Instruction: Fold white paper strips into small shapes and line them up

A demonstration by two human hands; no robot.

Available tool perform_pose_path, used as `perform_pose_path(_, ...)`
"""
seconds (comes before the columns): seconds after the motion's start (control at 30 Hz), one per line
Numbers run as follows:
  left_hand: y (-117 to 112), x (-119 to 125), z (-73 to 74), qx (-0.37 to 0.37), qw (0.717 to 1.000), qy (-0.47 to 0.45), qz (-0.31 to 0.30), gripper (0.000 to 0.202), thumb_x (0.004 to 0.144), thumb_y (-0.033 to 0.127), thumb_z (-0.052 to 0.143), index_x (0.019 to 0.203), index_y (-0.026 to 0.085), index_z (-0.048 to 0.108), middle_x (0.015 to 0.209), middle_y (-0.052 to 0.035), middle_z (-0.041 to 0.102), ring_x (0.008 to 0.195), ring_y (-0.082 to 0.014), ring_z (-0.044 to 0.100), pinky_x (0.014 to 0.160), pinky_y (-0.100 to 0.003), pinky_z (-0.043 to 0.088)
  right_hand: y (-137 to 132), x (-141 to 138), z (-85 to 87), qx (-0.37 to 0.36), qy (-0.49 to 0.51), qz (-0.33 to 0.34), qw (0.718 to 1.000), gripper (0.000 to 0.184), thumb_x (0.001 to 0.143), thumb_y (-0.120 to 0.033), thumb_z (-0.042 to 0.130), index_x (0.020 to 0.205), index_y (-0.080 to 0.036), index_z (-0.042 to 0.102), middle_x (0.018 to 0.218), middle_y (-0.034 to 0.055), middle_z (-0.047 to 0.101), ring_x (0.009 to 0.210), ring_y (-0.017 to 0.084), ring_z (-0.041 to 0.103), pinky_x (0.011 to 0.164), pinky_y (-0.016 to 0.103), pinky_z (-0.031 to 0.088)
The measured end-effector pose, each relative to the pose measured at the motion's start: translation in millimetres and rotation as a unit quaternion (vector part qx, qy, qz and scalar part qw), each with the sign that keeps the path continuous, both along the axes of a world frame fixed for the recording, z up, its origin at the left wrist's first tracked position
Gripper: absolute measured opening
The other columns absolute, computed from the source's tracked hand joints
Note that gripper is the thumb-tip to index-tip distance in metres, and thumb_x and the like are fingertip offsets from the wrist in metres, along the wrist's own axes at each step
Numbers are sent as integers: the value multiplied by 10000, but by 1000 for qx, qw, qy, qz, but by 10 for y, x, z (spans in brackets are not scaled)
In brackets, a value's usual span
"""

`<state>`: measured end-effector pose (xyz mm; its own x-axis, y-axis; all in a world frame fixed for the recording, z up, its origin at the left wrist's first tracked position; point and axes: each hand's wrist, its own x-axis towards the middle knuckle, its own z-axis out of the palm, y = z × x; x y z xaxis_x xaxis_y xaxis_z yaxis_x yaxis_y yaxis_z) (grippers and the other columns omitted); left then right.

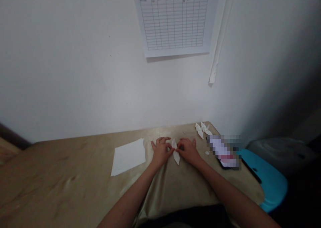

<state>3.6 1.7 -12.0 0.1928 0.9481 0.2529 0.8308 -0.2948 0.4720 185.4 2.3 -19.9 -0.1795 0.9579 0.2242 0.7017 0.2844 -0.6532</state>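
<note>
A narrow piece of folded white paper (176,157), pointed at its ends, is held between my two hands just over the table. My left hand (162,149) pinches its left side near the middle with thumb and index finger, the other fingers partly spread. From the other side, my right hand (188,149) pinches the same paper, its thumb and index finger close to the left ones. Left of my hands lies a flat sheet of white paper (129,157). Small folded white paper figures (202,129) rest at the table's back right corner.
The table (75,184) has a brownish, shiny cover and meets a white wall. A phone (223,151), blurred out, lies right of my hands, with a small white scrap (207,152) beside it. A blue stool or chair (273,178) stands off the right edge. A printed chart (175,24) hangs above.
</note>
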Motion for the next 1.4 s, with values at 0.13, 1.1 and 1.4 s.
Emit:
perform_pose_path(0.13,-7,7,3,-8,1000,6,-1,126,838,340,717,757,244,711,1401,-15,574,1347,-339,393,1097,-798,50,9,12,-4,-6,11,-2,1000,52,835,-245,681,881,-222,687,1180,86,698,1309,298,518,1139,708,-34)
perform_pose_path(1.1,58,-84,94,-51,990,129,-6,298,887,575,605,1180,576,654,1645,70,280,1482,-421,236,1047,-853,23,-67,14,93,6,-109,-55,993,155,872,-416,696,991,-369,784,1108,56,639,1178,272,500,1149,635,66)
perform_pose_path(1.4,68,-68,23,-31,982,188,-4,463,905,601,541,1363,598,476,1665,44,219,1499,-415,206,1070,-833,9,-69,7,90,-15,-120,-63,991,270,852,-436,704,1121,-435,731,1230,65,560,1265,305,420,1142,643,77)
